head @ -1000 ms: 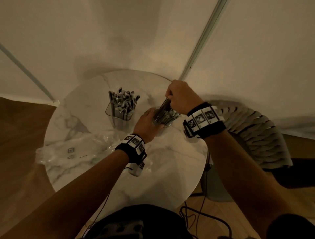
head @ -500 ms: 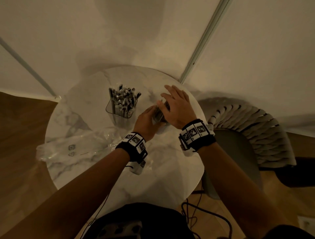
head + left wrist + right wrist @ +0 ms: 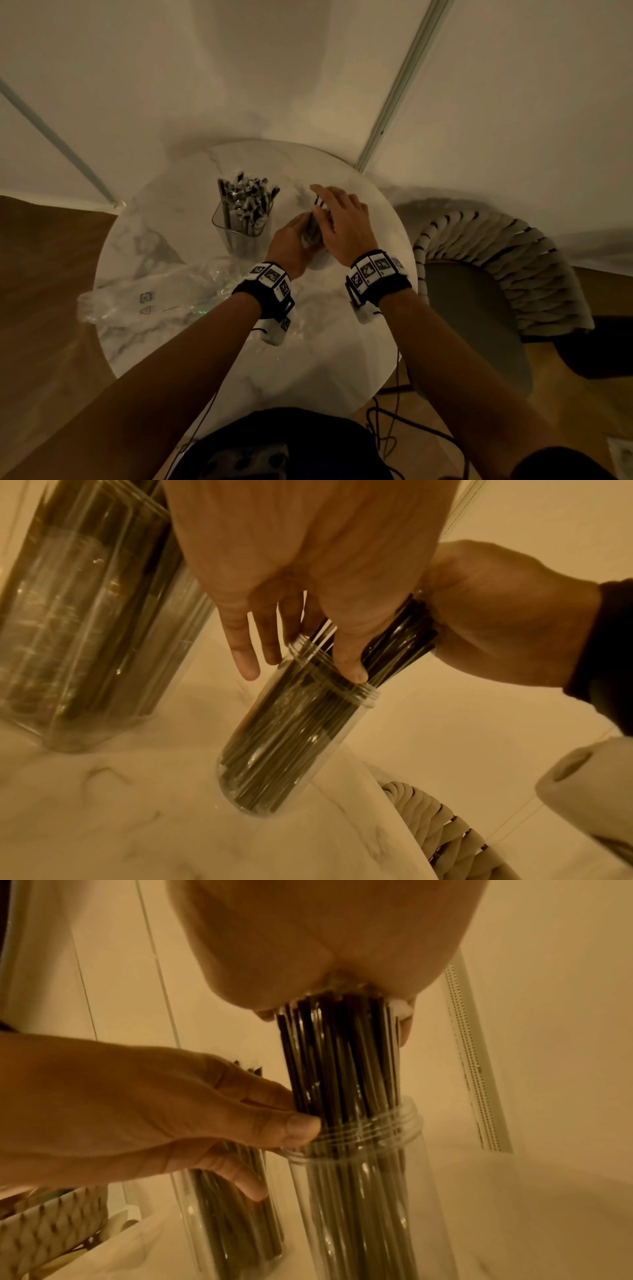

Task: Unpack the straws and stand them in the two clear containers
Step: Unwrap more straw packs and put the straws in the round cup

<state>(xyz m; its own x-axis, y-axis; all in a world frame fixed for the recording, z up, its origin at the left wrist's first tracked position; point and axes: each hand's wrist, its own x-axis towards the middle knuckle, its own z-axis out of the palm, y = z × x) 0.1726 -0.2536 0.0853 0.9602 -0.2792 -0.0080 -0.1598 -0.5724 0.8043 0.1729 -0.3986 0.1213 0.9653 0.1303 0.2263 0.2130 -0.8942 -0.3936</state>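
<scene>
Just above the threaded mouth of the round clear container, the left hand has its grip clasped around the bundle of dark straws, thumb and fingers curled at the bundle's side, while the right hand lies flat with straight fingers on the straw tops, holding nothing, only pressing down. Below the grip the straws stand inside the container, their lower ends near its floor; the container looks slightly tilted on the desk. The straws look light, thin and smooth, likely to slide past each other and splay, so I would hold them low, close to the rim, as the left hand does; the container looks light too and may tip if pushed sideways. To the left of the grip, close by, the square clear container already stands full of straws. Nearer the person lies the crumpled plastic wrapper. To the right the desk edge is near, with a woven chair beyond it, so room to move lies mostly toward the person.
</scene>
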